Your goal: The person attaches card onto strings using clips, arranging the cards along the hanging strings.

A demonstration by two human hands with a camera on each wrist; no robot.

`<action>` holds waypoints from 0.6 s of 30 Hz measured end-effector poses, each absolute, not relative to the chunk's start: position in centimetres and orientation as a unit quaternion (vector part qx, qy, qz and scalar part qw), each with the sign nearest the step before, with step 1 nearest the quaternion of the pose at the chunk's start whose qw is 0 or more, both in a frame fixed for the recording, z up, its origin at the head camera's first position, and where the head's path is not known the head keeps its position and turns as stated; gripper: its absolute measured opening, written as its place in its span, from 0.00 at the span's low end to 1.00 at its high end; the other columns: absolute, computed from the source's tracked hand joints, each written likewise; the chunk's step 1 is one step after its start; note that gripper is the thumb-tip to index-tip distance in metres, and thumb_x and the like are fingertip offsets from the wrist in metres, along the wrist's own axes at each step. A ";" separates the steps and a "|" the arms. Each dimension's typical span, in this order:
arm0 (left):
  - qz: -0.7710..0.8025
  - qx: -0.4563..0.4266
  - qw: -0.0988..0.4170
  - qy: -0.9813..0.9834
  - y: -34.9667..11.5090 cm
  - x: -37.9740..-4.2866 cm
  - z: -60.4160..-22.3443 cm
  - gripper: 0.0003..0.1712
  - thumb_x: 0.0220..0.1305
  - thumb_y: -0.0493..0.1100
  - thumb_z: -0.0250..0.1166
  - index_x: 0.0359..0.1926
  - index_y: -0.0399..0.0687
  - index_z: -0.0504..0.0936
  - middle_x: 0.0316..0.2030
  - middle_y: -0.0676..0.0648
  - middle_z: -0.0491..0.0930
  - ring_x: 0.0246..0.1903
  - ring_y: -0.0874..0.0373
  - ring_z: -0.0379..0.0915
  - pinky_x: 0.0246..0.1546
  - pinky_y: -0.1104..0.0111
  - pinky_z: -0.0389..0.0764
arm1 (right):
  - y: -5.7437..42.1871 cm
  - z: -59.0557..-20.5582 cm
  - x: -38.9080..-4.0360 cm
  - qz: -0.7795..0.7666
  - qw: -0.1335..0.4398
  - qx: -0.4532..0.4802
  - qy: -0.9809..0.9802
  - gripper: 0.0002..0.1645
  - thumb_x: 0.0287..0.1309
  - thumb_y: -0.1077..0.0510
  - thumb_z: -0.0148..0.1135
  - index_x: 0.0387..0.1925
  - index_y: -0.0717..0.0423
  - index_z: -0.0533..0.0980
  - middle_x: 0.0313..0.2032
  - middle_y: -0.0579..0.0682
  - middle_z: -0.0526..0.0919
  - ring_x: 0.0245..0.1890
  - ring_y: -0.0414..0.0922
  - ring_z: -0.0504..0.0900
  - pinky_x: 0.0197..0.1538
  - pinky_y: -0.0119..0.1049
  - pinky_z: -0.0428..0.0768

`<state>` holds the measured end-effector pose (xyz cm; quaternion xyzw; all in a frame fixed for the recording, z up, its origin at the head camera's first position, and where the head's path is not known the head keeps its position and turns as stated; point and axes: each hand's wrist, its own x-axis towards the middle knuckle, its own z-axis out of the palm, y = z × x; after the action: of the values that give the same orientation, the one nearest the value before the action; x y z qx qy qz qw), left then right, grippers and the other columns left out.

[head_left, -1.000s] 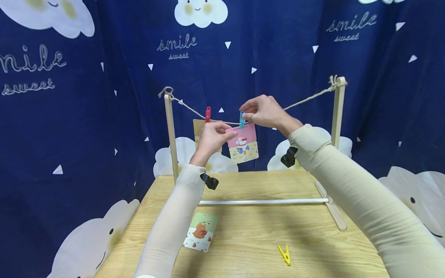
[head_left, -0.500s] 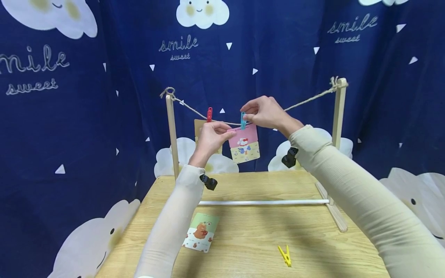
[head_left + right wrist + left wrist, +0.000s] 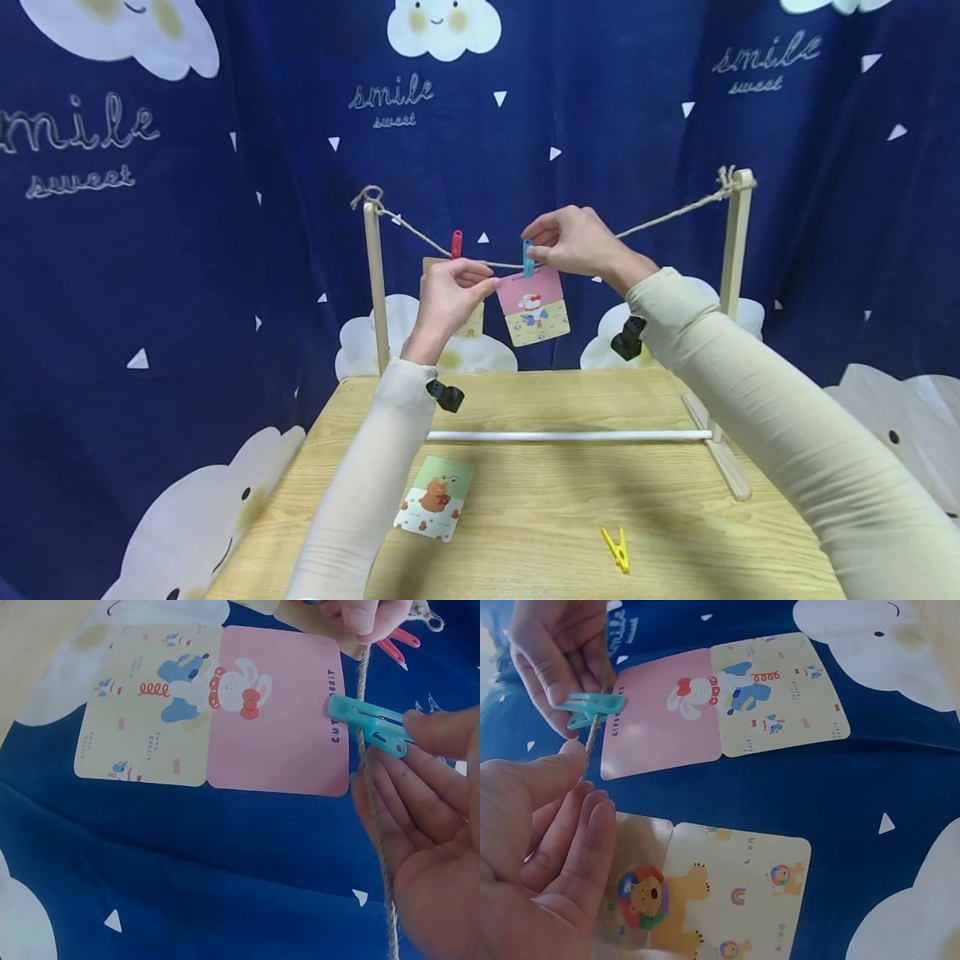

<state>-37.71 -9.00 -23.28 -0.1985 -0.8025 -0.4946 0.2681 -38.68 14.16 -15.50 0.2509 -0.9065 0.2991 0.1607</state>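
A pink and yellow rabbit card (image 3: 534,304) hangs from the twine (image 3: 382,855) by a blue clothespin (image 3: 367,720) biting its top edge. My right hand (image 3: 573,242) holds that clothespin by its handle end, thumb against it. To the left, my left hand (image 3: 450,296) pinches the twine between thumb and fingertips, beside the card's corner. Behind and below that hand hangs a lion card (image 3: 712,892), partly covered by it in the head view. A red clothespin (image 3: 457,243) stands on the twine above the lion card.
Wooden posts (image 3: 377,292) at left and right (image 3: 737,242) carry the twine. A white rod (image 3: 570,436) runs low across the wooden table (image 3: 525,542). On the table lie a green and white bear card (image 3: 435,497) and a yellow clothespin (image 3: 617,550).
My left fingers have let go of the rabbit card's corner and moved slightly left onto the twine. The card has swung a little to the right. My right hand stays at the blue clothespin.
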 end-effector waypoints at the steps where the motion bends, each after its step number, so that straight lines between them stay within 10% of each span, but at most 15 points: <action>1: -0.493 -0.197 0.267 -0.804 -9.1 -37.6 -23.3 0.14 0.59 0.50 0.79 0.42 0.49 0.91 0.37 0.52 0.90 0.36 0.60 0.87 0.40 0.63 0.86 | 14.2 -15.5 -38.6 0.297 0.161 0.250 -0.907 0.21 0.66 0.52 0.67 0.58 0.54 0.82 0.50 0.51 0.89 0.48 0.47 0.87 0.55 0.46 0.84; 18: -0.495 -0.201 0.245 -0.809 -9.6 -36.0 -24.7 0.09 0.61 0.49 0.78 0.39 0.52 0.91 0.32 0.53 0.89 0.35 0.59 0.86 0.35 0.62 0.84 | 14.6 -14.8 -37.4 0.286 0.173 0.248 -0.909 0.26 0.64 0.52 0.69 0.60 0.59 0.80 0.53 0.54 0.88 0.51 0.49 0.87 0.56 0.47 0.84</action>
<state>-35.99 -9.58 -24.72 -0.2015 -0.8087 -0.4951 0.2455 -37.45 14.63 -14.84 0.2484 -0.9092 0.2858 0.1732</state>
